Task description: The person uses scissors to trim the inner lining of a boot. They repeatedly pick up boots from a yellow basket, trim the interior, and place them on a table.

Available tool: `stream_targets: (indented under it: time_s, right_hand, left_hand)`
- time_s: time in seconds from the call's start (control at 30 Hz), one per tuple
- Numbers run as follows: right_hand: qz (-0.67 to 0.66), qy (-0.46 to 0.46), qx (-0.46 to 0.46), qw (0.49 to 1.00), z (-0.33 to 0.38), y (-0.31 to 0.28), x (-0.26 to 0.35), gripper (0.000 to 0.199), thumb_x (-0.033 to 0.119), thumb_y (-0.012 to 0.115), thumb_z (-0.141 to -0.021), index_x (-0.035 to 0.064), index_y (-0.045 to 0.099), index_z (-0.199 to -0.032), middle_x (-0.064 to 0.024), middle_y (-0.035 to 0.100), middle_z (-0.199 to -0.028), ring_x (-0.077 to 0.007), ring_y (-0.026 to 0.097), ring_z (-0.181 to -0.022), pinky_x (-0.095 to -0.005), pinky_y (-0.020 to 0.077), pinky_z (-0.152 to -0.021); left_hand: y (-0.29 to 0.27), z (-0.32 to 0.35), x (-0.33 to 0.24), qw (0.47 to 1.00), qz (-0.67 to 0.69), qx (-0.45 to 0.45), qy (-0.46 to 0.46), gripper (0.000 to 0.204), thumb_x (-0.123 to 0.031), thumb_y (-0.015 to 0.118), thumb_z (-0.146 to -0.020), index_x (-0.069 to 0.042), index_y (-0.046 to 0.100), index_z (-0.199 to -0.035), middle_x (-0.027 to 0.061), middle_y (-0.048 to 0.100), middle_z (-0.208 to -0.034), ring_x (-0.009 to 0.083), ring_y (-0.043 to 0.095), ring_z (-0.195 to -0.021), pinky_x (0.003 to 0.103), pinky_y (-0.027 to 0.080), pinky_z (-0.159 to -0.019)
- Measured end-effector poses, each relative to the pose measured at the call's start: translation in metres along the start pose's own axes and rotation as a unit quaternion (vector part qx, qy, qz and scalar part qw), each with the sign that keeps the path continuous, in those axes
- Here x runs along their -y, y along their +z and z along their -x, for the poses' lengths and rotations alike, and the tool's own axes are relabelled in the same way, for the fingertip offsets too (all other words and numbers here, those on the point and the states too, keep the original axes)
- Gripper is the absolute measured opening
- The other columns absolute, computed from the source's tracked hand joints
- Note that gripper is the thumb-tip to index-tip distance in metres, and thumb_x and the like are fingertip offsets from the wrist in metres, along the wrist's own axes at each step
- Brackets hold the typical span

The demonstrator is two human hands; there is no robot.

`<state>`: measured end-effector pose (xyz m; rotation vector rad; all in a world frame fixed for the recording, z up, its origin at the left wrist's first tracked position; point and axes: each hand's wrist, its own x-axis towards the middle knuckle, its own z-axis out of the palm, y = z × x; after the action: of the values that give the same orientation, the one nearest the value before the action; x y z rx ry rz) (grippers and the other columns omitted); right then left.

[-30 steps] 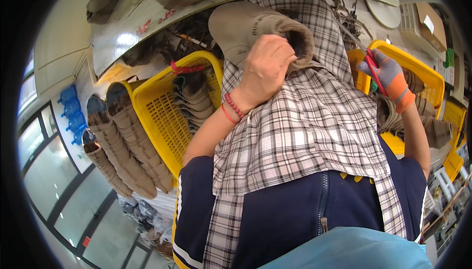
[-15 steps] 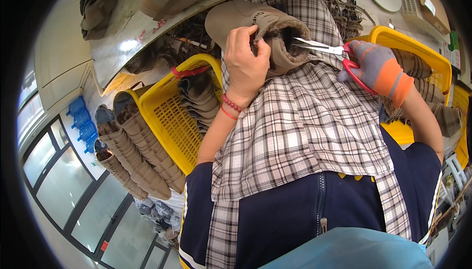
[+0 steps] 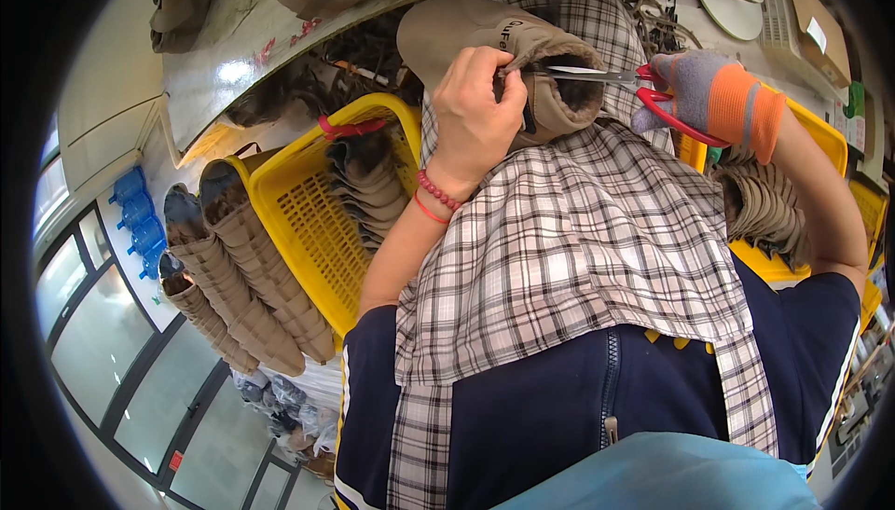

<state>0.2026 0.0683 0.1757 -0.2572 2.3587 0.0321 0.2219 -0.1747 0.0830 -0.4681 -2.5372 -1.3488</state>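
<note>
A tan, fur-lined shoe upper lies across my lap, its fuzzy opening turned to the right. My left hand, bare and with a red bead bracelet, pinches the edge of that opening. In a grey and orange glove, my right hand grips red-handled scissors. Their blades reach over the opening, with the tips close to my left fingertips. Whether the blades touch the material is hard to make out.
Yellow baskets holding stacked tan uppers stand on both sides. More stacks lean at the left. Beyond my lap runs a worktable edge, with dark scraps under it. A checked apron covers my lap.
The scissors have moved left across the opening, nearer my left fingers, and their blades look closer together. The shoe upper and my left hand have shifted slightly right.
</note>
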Motion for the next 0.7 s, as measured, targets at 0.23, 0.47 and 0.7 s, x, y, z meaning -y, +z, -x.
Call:
stream_targets:
  time_s: [0.23, 0.47, 0.7]
  right_hand:
    - [0.050, 0.022, 0.018, 0.998, -0.006, -0.009, 0.014, 0.058, 0.058, 0.063, -0.073, 0.0107, 0.065, -0.107, -0.0134, 0.067, -0.087, -0.0279, 0.065, -0.080, -0.0365, 0.0514, -0.071]
    - [0.096, 0.020, -0.028, 0.995, 0.002, -0.010, 0.019, 0.043, 0.045, 0.061, -0.078, 0.0064, 0.066, -0.097, -0.0138, 0.067, -0.083, -0.0287, 0.065, -0.078, -0.0368, 0.0514, -0.070]
    - [0.120, 0.008, -0.041, 0.992, 0.008, -0.010, 0.022, 0.041, 0.043, 0.059, -0.079, 0.0048, 0.066, -0.092, -0.0138, 0.067, -0.079, -0.0290, 0.065, -0.075, -0.0371, 0.0512, -0.069]
  left_hand:
    - [0.000, -0.001, 0.004, 1.000, -0.007, -0.009, 0.022, 0.012, -0.002, 0.061, -0.074, 0.000, 0.059, -0.085, 0.0115, 0.058, -0.077, 0.0237, 0.058, -0.064, 0.031, 0.047, -0.058]
    - [0.000, -0.001, 0.004, 0.999, -0.010, -0.007, 0.032, 0.011, -0.002, 0.060, -0.073, 0.000, 0.057, -0.084, 0.0122, 0.057, -0.075, 0.0265, 0.057, -0.064, 0.033, 0.046, -0.058]
    - [0.001, -0.002, 0.002, 0.999, -0.014, -0.008, 0.038, 0.011, -0.001, 0.061, -0.073, 0.000, 0.057, -0.084, 0.0122, 0.057, -0.075, 0.0262, 0.057, -0.064, 0.033, 0.046, -0.058]
